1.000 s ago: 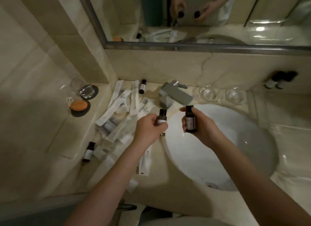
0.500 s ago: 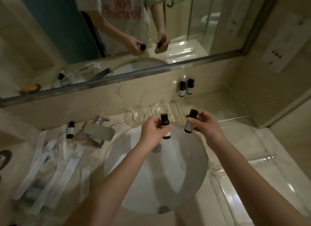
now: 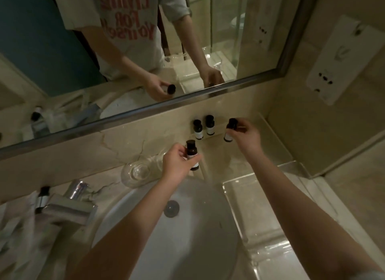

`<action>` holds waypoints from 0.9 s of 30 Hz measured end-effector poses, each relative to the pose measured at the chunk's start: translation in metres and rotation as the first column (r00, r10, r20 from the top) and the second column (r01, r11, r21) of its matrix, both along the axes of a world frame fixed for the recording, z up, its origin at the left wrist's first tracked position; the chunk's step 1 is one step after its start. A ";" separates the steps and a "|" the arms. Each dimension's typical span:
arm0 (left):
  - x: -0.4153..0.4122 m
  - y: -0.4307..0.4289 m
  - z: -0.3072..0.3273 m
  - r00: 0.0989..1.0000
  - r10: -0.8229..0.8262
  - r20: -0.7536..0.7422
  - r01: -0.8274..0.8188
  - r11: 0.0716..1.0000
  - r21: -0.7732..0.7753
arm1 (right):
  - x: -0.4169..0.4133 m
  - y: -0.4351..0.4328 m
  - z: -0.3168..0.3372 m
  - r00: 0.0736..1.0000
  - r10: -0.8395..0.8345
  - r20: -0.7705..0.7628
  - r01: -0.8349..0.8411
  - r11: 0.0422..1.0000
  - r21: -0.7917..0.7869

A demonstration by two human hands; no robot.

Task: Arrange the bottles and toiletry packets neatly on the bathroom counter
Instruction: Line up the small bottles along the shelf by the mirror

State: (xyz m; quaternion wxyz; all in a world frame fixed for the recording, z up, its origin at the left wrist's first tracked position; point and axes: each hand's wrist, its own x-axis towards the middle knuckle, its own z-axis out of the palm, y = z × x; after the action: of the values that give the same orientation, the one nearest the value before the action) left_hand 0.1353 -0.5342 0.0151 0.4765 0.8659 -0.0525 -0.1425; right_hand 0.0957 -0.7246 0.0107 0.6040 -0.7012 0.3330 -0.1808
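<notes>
While the right grip (image 3: 246, 137) pinches one bottle (image 3: 229, 131) just beside the standing pair (image 3: 203, 128) at the back of the table (image 3: 273, 148) and the left grip (image 3: 177, 165) clasps a second bottle (image 3: 192, 157) nearer the sink (image 3: 208, 234), the next move seems to be setting both upright in that row.

I am holding one bottle (image 3: 229, 130) in my right hand (image 3: 247, 137), just right of two bottles (image 3: 198, 130) standing at the back wall; second bottle (image 3: 192, 157) in my left hand (image 3: 176, 165), before them, over the sink's (image 3: 198, 240) far rim.

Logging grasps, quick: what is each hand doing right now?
Left hand: grips a dark bottle.
Right hand: holds a second dark bottle.
</notes>
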 end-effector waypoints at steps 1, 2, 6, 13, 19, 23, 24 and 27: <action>0.004 -0.001 -0.001 1.000 0.003 0.001 -0.003 1.000 0.003 | 0.009 -0.005 -0.004 1.000 0.013 0.001 -0.013 1.000 -0.027; 0.008 -0.002 -0.002 1.000 0.009 0.004 -0.009 1.000 0.001 | 0.018 -0.009 -0.008 1.000 0.026 -0.008 -0.026 0.998 -0.061; 0.012 -0.003 -0.009 1.000 0.006 -0.003 -0.007 1.000 -0.025 | 0.044 -0.023 -0.025 0.997 0.054 -0.056 -0.062 0.988 -0.139; 0.012 -0.004 -0.025 1.000 0.021 -0.016 -0.021 0.999 -0.049 | 0.049 -0.027 -0.040 0.989 0.138 -0.048 -0.144 0.971 -0.192; 0.013 -0.003 -0.027 0.999 0.011 -0.034 -0.013 0.999 -0.052 | 0.047 -0.029 -0.047 0.981 0.138 -0.136 -0.173 0.942 -0.289; 0.016 -0.005 -0.026 1.000 0.022 -0.010 -0.023 0.999 -0.029 | 0.053 -0.029 -0.045 0.978 0.153 -0.142 -0.190 0.933 -0.305; 0.017 -0.005 -0.026 1.000 0.020 -0.006 -0.020 1.000 -0.024 | 0.053 -0.029 -0.045 0.978 0.156 -0.139 -0.192 0.933 -0.305; 0.017 -0.007 -0.024 1.000 0.025 0.013 -0.024 1.000 -0.008 | 0.051 -0.028 -0.046 0.978 0.148 -0.147 -0.186 0.937 -0.296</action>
State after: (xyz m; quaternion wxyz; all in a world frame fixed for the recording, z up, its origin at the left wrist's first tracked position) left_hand 0.1527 -0.5413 -0.0087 0.4813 0.8656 -0.0456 -0.1308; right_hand 0.1467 -0.7531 -0.0358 0.4787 -0.8224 0.2763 -0.1352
